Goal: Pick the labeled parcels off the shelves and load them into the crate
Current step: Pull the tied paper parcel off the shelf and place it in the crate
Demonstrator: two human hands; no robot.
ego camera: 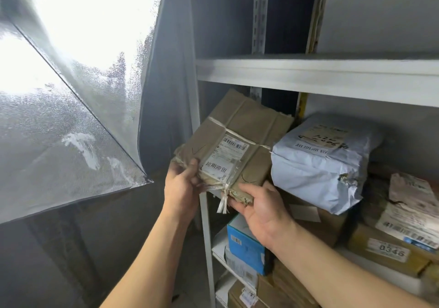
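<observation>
Left hand [183, 184] and right hand [259, 210] both grip brown parcel [240, 141] at its near edge. White parcel [318, 165] sits just beside it on shelf [332, 79].

Both hands [183, 184] grip brown parcel [237, 141] at shelf [308, 74].

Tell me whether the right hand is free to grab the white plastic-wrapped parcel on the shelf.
Probably not yet. The right hand is under the brown paper parcel, which the left hand also grips. The white parcel sits unobstructed just beside it.
</observation>
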